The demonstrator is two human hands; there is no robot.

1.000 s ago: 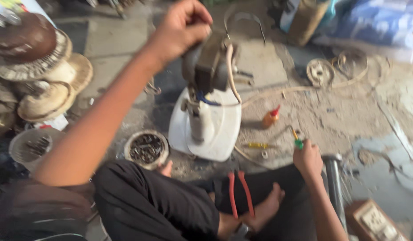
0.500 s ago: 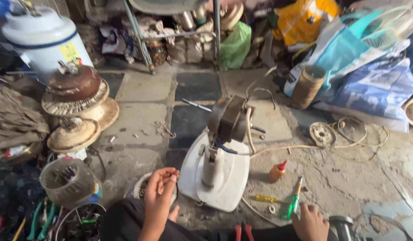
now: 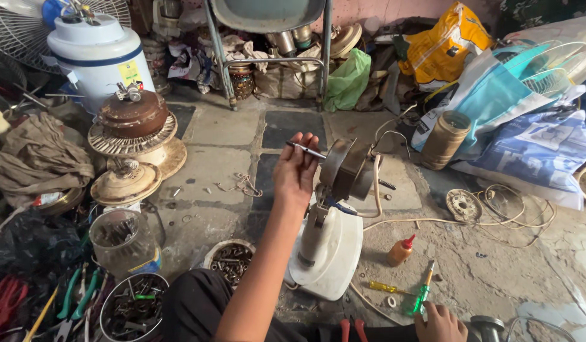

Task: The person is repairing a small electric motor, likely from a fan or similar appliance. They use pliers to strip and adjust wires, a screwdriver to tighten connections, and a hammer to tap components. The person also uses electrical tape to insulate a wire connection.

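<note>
Two hands in play here. Dead centre is the white plastic table-fan base with its bare grey metal motor (image 3: 334, 209) tipped on top: no blades, no guard, so it looks well stripped down, with the reassembly (or the rest of the teardown) not done as far as I can tell. A pale cord (image 3: 376, 190) loops off the motor's 3 o'clock side.

At 9 o'clock from the motor, just beside it, the left hand (image 3: 295, 171) is raised, fingers pinched around a slim dark metal rod with a pale tip (image 3: 307, 151) that points toward the motor housing. Can't tell whether the tip actually touches it.

Down at 5 o'clock, near the bottom edge, the right hand (image 3: 440, 322) rests on the ground with fingers curled over the end of a green-handled screwdriver (image 3: 421, 292); whether it's truly gripping is hard to say. A yellow-handled screwdriver (image 3: 383, 287) lies just beside that, and a small orange bottle with a red cap (image 3: 400, 251) stands at 4 o'clock from the base.

Going further out: a round tin of loose screws (image 3: 231, 258) at 8 o'clock, and a brown ceiling-fan motor stacked on a ribbed disc (image 3: 133, 120) at 10 o'clock. A tan cylindrical can (image 3: 446, 139) sits at 2 o'clock, and red-handled pliers (image 3: 351, 329) poke in at 6 o'clock.
</note>
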